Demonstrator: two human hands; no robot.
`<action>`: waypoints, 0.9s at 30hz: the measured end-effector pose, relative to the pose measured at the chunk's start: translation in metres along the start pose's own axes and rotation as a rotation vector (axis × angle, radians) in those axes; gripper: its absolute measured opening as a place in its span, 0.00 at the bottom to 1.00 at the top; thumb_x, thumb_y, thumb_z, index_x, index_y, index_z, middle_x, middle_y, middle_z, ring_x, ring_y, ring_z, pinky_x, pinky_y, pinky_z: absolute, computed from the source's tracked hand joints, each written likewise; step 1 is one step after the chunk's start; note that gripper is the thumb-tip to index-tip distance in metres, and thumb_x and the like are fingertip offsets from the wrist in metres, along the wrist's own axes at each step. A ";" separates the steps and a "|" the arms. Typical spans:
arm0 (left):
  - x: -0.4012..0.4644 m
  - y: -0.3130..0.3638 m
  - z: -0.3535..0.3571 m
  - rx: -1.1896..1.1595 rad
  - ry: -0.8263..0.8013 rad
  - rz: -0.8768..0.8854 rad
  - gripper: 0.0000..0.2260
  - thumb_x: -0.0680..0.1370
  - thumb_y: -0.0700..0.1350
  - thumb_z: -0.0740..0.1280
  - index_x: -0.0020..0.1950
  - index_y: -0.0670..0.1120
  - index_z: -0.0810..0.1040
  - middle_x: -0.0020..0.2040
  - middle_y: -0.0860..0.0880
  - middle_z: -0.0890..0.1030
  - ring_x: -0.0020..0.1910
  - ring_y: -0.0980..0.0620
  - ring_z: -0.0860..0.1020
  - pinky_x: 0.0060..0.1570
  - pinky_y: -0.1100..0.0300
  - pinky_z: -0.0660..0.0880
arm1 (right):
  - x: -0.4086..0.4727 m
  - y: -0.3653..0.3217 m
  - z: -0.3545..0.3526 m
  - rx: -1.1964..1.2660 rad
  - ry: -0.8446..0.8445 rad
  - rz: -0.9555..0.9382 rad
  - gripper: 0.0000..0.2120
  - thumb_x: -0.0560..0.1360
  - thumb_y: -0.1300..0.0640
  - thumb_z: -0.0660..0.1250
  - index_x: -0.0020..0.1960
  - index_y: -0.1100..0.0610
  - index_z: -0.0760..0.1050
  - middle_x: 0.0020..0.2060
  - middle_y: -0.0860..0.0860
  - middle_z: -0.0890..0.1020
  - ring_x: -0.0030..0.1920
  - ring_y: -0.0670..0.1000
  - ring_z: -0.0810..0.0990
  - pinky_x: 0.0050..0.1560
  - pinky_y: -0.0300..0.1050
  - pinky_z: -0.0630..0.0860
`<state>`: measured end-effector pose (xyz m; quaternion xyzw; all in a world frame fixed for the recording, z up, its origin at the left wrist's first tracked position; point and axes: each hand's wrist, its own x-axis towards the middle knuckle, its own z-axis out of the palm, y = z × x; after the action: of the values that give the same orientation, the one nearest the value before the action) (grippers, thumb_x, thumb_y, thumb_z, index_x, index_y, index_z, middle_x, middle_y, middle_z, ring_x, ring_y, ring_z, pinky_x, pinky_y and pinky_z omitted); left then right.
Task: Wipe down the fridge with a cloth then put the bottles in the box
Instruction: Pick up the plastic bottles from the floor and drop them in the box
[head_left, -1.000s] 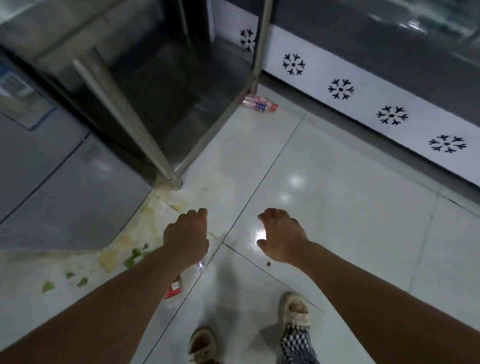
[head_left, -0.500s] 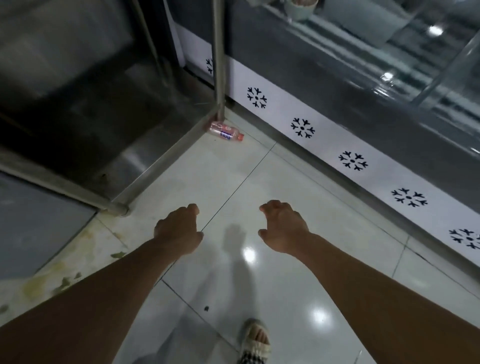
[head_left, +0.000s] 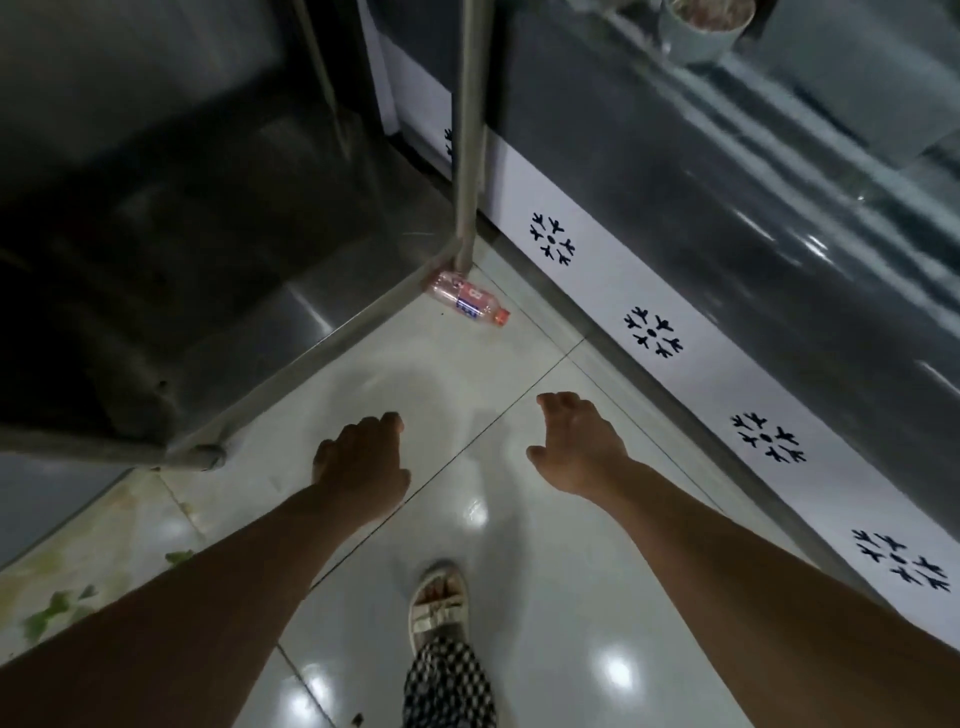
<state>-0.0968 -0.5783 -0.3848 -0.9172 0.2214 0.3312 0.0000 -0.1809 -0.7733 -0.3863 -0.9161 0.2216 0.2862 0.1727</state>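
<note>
A clear plastic bottle (head_left: 469, 302) with a red cap and a blue-and-red label lies on its side on the tiled floor, against the foot of a steel table leg (head_left: 467, 156). My left hand (head_left: 363, 457) and my right hand (head_left: 576, 447) reach out ahead of me over the floor, both empty with fingers loosely curled, well short of the bottle. The fridge (head_left: 701, 218) runs along the right, dark glass above a white base strip printed with black snowflake marks. No cloth and no box are in view.
A steel table frame (head_left: 291, 374) with a low shelf fills the upper left. Green scraps and stains (head_left: 57, 608) lie on the floor at the lower left. My sandalled foot (head_left: 436, 603) steps on the glossy tiles. A white cup (head_left: 701, 26) stands on the fridge top.
I have walked forward: the bottle and table leg have come nearer and lower in view. Both hands stay stretched out, empty. The stained floor patch has slid to the lower left.
</note>
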 end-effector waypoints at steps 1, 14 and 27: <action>0.014 0.000 -0.003 -0.010 -0.008 -0.010 0.23 0.76 0.48 0.64 0.69 0.47 0.62 0.65 0.47 0.73 0.62 0.47 0.73 0.59 0.52 0.71 | 0.018 0.000 -0.002 0.002 -0.004 -0.004 0.28 0.76 0.52 0.63 0.73 0.58 0.58 0.68 0.56 0.66 0.67 0.56 0.66 0.62 0.50 0.68; 0.165 0.014 0.011 -0.085 -0.002 -0.277 0.22 0.77 0.49 0.63 0.69 0.47 0.62 0.65 0.45 0.72 0.61 0.46 0.72 0.57 0.49 0.71 | 0.233 0.024 -0.003 -0.031 -0.054 -0.154 0.25 0.74 0.57 0.65 0.69 0.59 0.61 0.63 0.57 0.72 0.62 0.58 0.71 0.56 0.51 0.71; 0.294 0.013 0.096 -0.252 0.159 -0.388 0.23 0.75 0.47 0.66 0.69 0.46 0.65 0.61 0.45 0.75 0.59 0.45 0.73 0.57 0.50 0.70 | 0.410 0.048 0.061 -0.074 0.096 -0.324 0.35 0.73 0.57 0.68 0.75 0.57 0.53 0.63 0.59 0.71 0.61 0.58 0.71 0.57 0.54 0.73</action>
<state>0.0405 -0.6953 -0.6367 -0.9585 -0.0028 0.2766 -0.0684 0.0700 -0.9125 -0.6890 -0.9581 0.0683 0.2187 0.1718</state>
